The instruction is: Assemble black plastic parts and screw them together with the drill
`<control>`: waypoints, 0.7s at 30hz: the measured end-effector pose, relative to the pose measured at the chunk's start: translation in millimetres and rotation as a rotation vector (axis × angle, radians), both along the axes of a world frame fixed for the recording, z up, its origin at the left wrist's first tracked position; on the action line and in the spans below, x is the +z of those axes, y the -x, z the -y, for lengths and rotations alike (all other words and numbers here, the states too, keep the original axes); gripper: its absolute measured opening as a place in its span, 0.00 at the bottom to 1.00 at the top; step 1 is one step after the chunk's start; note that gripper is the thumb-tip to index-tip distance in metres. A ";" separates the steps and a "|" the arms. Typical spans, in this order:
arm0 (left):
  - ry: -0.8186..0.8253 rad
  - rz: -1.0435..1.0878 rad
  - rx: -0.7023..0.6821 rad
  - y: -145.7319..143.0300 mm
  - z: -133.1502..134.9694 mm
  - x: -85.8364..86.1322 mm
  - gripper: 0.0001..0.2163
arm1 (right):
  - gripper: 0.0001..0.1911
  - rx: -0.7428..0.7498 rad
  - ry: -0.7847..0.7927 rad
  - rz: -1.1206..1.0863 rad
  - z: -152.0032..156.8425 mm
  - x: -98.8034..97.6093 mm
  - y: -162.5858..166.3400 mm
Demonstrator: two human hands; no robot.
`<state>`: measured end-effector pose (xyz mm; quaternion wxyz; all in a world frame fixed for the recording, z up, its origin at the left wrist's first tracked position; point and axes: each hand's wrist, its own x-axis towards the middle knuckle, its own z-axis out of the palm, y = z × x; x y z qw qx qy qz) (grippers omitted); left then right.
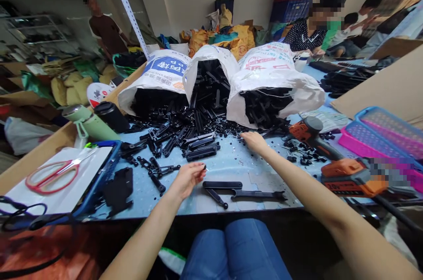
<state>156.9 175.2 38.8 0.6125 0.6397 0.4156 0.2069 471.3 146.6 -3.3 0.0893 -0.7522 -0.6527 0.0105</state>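
My left hand (189,177) hovers over the blue table (231,165) near its front edge, fingers pinched on a small black piece. My right hand (254,141) reaches further out, its fingers curled down among tiny black parts (228,130) scattered in front of the sacks; what it holds, if anything, is hidden. A long black plastic bracket assembly (243,190) lies just right of my left hand. A heap of black plastic brackets (194,139) spreads between the two hands and the sacks.
Three white sacks (211,66) spill black parts at the table's back. An orange cordless drill (333,161) lies to the right, by pink and blue baskets (380,134). Red scissors (53,174), a green flask (90,123) and a black cup (110,114) sit left. Other people are behind.
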 end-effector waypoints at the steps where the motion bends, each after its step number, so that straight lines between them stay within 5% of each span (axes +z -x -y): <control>1: 0.145 0.060 0.055 14.1 3.9 -2.4 0.07 | 0.10 -0.002 -0.003 -0.011 4.9 -1.0 1.2; 5: 0.596 0.259 0.212 35.6 16.4 -15.9 0.08 | 0.10 0.015 -0.044 -0.061 36.3 8.1 13.5; 9: 0.544 0.233 0.138 32.1 18.9 -17.4 0.10 | 0.11 0.093 -0.123 -0.310 70.2 35.1 41.0; 12: 0.424 0.110 -0.001 32.0 20.9 -14.4 0.09 | 0.11 0.121 0.017 -0.487 91.4 53.9 65.7; 14: 0.136 0.017 -0.044 32.7 25.6 -15.9 0.08 | 0.10 0.154 0.128 -0.530 101.2 61.4 79.8; 18: -0.745 -0.139 -0.105 32.3 40.3 -30.7 0.11 | 0.08 0.207 0.215 -0.408 107.9 66.9 99.1; 21: -1.153 -0.281 -0.218 32.8 46.0 -40.7 0.13 | 0.08 0.288 0.236 -0.263 106.6 68.1 109.0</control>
